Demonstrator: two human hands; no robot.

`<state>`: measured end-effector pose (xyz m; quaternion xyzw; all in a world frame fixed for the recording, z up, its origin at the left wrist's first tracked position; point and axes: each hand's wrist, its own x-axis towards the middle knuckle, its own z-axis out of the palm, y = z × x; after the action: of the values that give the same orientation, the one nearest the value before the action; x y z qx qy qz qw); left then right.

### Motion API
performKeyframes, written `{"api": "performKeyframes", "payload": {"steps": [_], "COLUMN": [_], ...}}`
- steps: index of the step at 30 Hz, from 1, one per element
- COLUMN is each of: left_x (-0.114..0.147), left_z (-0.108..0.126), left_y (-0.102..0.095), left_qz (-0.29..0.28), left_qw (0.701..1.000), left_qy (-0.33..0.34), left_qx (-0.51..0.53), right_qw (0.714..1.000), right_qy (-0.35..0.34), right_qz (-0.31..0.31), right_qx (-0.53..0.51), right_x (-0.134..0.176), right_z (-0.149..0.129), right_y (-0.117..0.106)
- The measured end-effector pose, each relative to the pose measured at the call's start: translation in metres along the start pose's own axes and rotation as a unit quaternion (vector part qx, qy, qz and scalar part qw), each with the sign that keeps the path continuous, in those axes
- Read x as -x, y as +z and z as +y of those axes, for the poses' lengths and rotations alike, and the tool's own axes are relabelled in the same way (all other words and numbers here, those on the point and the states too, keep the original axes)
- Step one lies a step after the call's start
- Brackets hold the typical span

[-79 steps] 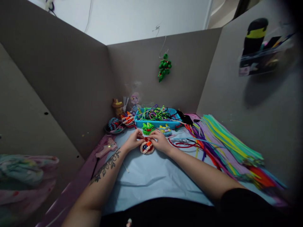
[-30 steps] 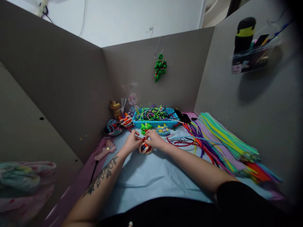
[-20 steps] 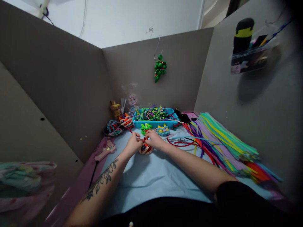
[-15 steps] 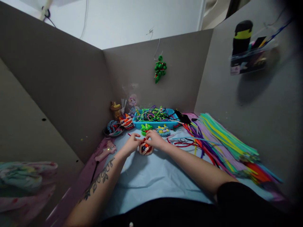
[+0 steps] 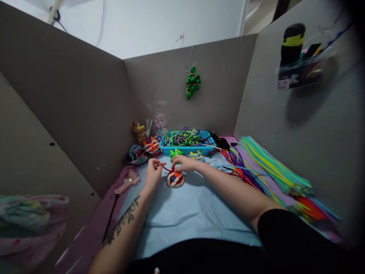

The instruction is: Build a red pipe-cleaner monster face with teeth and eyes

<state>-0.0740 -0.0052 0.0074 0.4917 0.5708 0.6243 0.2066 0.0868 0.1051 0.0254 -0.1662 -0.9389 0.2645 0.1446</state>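
A round figure of twisted pipe cleaners [image 5: 176, 179], red and cream with an orange nose and a dark blue eye, rests on the light blue sheet [image 5: 182, 213]. A red pipe cleaner [image 5: 167, 169] runs from its top towards the left. My left hand [image 5: 154, 171] pinches the free end of this strand, left of the figure. At the top of the figure, my right hand [image 5: 182, 163] has its fingers closed on the red strand where it meets the head. Just behind my right hand sits a green pipe-cleaner figure [image 5: 176, 153], partly covered, beside a blue and yellow one [image 5: 196, 155].
A blue tray [image 5: 188, 150] of pipe-cleaner scraps stands at the back. Bundles of long coloured pipe cleaners [image 5: 270, 171] lie on the right. On the left are a pink glue gun [image 5: 127, 183] and a dark bowl [image 5: 137, 161]. Grey panels [image 5: 159, 87] enclose the desk.
My left hand has moved left, away from the figure, drawing the red strand out. My right hand stays at the figure's top, its wrist slightly raised.
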Motion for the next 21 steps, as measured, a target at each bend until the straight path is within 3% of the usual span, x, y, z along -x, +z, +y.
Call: {"api": "performKeyframes", "payload": {"steps": [4,11,21], "left_x": [0.003,0.007,0.012], "left_z": [-0.007,-0.011,-0.013], "left_y": [0.000,0.004,0.007], "left_qz": [0.018,-0.032,-0.070], "left_qw": [1.000,0.997,0.993], "left_qy": [0.013,0.036,0.042], "left_qx": [-0.005,-0.063,-0.081], "right_qw": [0.999,0.994,0.995], "right_qy": [-0.033,-0.096,-0.090], "right_qz": [-0.003,0.004,-0.046], "right_qx": [-0.004,-0.056,0.002], "right_x": [0.000,0.001,-0.001], "right_z": [-0.001,0.006,0.009], "right_y": [0.002,0.008,0.005]}}
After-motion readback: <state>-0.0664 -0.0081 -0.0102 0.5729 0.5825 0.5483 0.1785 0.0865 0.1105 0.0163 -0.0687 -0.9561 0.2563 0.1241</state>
